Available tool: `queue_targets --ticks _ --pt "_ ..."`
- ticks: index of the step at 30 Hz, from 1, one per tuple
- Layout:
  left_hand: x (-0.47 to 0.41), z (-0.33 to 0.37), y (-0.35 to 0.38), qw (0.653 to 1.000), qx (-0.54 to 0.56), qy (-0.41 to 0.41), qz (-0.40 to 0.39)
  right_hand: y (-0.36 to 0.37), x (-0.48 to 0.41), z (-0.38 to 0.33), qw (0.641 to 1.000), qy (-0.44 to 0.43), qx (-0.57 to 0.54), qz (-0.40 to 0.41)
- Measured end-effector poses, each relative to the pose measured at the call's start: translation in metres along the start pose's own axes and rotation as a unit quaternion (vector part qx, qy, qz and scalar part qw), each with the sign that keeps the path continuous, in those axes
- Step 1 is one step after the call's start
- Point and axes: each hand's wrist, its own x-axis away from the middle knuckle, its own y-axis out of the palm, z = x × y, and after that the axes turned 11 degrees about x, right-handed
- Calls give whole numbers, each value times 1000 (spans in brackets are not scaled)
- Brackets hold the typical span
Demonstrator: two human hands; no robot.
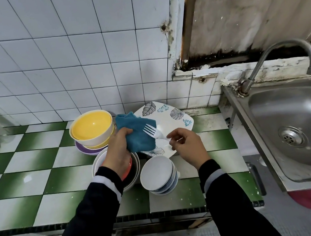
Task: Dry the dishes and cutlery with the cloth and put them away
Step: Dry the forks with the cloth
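Counter (pixel 37 177): green and white checked tiles, carrying all the crockery.
White bowls (pixel 157 173): a stack at the front edge, just below the right hand.
Nested bowls (pixel 96 165): white rims with a red one inside, partly hidden under the left wrist.
Left hand (pixel 118 154): fingers curled round a bunched teal cloth (pixel 138 133), held above the crockery.
Right hand (pixel 185 147): thumb and forefinger pinch the fork's handle; the other fingers are loosely bent.
Fork (pixel 152 132): pale, with its tines lying against the cloth.
Plate (pixel 170 115): square, leaf-patterned, behind both hands.
Yellow bowl (pixel 93 127): on top of a stack, left of the cloth.
Sink (pixel 294 126): steel, to the right, with a curved tap (pixel 283 52) behind it.
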Motion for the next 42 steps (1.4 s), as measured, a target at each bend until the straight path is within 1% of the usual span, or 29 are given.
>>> queue_targets --ticks 2,4,7,9,11,14,17,19,21,23,26,33,38,42 --pt "2 1 2 997 -64 31 -9 -1 -1 4 999 16 -23 25" --pt "3 -2 2 983 -167 65 -28 0 -2 6 997 38 -56 36" --pt "6 -6 4 946 -292 124 -65 2 -3 5 989 68 -123 55" --pt "7 -6 5 920 -345 168 -83 0 0 1 986 66 -132 83" --pt "8 -7 4 899 -376 203 -98 -4 5 -2 983 58 -132 111" --pt "12 -6 5 887 -400 209 -103 -8 15 -8 980 50 -123 150" --pt "22 -4 16 870 -426 205 -139 -13 36 -14 970 40 -104 218" --pt "32 -7 25 867 -426 207 -157 -18 53 -19 963 26 -88 253" --pt "45 -10 35 867 -414 200 -191 -29 71 -21 955 29 -75 284" --pt "59 -14 47 861 -403 201 -235 -43 89 -22 944 41 -88 314" --pt "78 -16 74 863 -372 194 -281 -70 112 -20 925 55 -95 364" --pt "134 -55 123 814 -371 193 -404 -129 178 5 867 85 -65 486" --pt "171 -96 155 784 -386 168 -457 -170 216 32 839 110 -57 530" --pt "204 -128 189 771 -371 155 -493 -204 244 61 821 122 -60 555"
